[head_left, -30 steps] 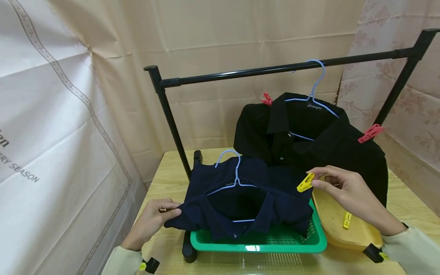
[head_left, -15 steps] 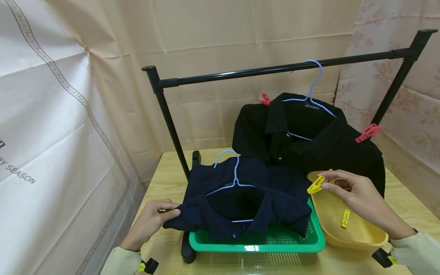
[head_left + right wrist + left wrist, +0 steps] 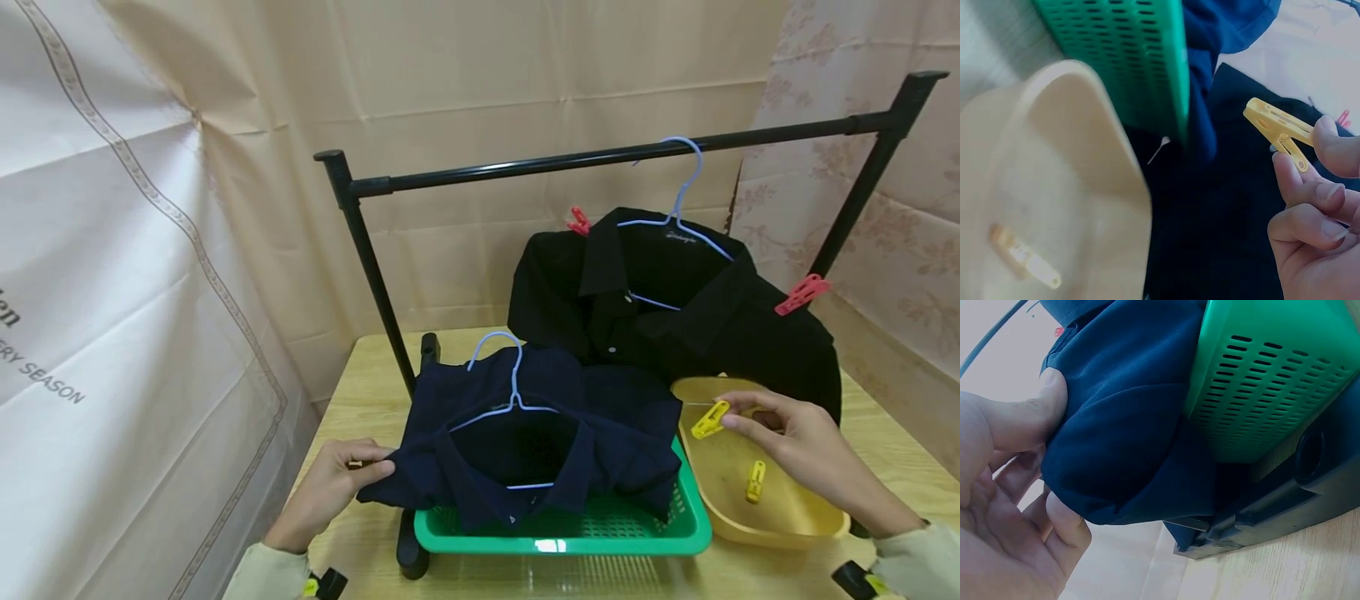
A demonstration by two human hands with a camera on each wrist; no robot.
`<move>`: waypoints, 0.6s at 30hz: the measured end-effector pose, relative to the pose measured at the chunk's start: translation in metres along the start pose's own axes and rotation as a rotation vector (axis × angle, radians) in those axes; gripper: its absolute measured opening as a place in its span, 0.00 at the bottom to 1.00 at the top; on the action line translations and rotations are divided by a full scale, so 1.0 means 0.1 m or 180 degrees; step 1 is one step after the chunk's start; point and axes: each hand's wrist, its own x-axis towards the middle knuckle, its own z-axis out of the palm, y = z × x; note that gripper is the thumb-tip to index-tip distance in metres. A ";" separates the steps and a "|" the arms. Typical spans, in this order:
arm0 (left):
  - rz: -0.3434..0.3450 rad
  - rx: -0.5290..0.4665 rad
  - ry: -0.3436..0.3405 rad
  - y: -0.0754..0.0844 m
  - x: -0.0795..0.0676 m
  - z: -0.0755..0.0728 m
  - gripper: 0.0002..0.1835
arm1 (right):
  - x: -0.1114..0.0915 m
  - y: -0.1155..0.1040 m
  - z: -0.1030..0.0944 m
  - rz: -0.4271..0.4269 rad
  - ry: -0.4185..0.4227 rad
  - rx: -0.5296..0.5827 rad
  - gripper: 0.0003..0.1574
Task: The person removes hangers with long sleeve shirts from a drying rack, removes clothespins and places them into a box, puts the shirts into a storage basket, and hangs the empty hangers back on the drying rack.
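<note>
Pinching one slim, slotted yellow clip [image 3: 709, 420], lower right of the head view, is the right hand [image 3: 798, 442]; the left hand [image 3: 332, 490] grips the edge of one navy collared shirt [image 3: 592, 454], lower centre, over one green basket [image 3: 630, 546]; a second yellow clip [image 3: 756, 482] lies in one tray [image 3: 716, 471]; two red clips [image 3: 802, 294] sit on one black shirt [image 3: 780, 358], right.

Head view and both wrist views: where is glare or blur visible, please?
Head view: white glare on the front rim of the green basket; left wrist view: the background pale, washed out behind the navy shirt; right wrist view: the held yellow clip fairly sharp, the tub soft and hazy.
</note>
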 end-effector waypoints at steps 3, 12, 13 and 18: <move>-0.0038 -0.0019 -0.0001 0.01 -0.01 0.00 0.13 | -0.03 0.08 0.00 0.0010 -0.0021 0.0017 0.18; 0.0034 -0.0023 -0.0024 0.01 -0.02 -0.01 0.12 | -0.10 0.27 -0.02 0.0132 -0.0026 -0.0031 0.20; 0.0045 -0.0007 -0.0021 0.01 -0.02 -0.01 0.12 | -0.10 0.29 -0.01 0.0158 -0.0028 -0.0062 0.21; 0.0068 0.0063 -0.0002 0.00 -0.03 0.00 0.11 | -0.11 0.35 0.01 0.0304 -0.0092 -0.0216 0.25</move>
